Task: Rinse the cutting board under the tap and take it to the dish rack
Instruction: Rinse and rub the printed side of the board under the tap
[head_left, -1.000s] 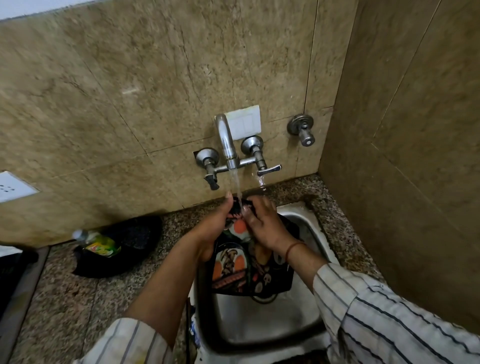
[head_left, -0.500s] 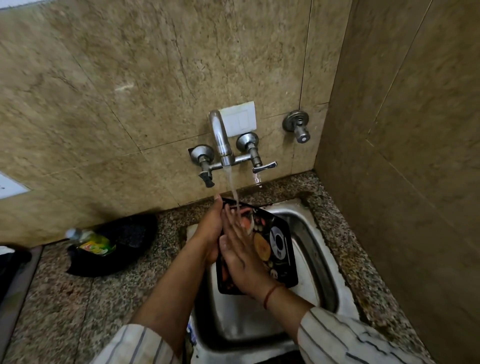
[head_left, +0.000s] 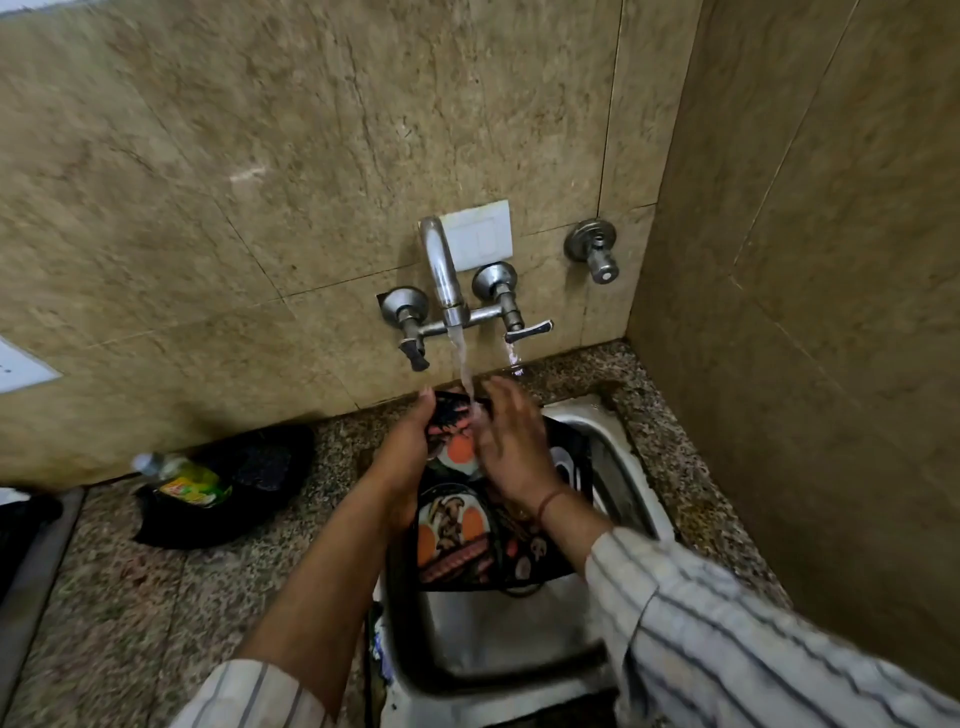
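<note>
A black cutting board (head_left: 457, 545) printed with food pictures stands tilted over the steel sink (head_left: 519, 654), its top edge under the running tap (head_left: 441, 275). My left hand (head_left: 410, 447) grips the board's upper left edge. With fingers spread, my right hand (head_left: 511, 447) lies flat on the board's face near the top, and the water stream falls between the two hands. No dish rack is in view.
The granite counter (head_left: 130, 597) left of the sink carries a black bag (head_left: 244, 483) and a green-labelled plastic bottle (head_left: 187, 480). A second valve (head_left: 595, 252) sticks out of the tiled wall. A side wall closes in on the right of the sink.
My right hand has slid up from the board's left side to its top, under the stream. The board has turned back to face me. The left hand keeps its grip.
</note>
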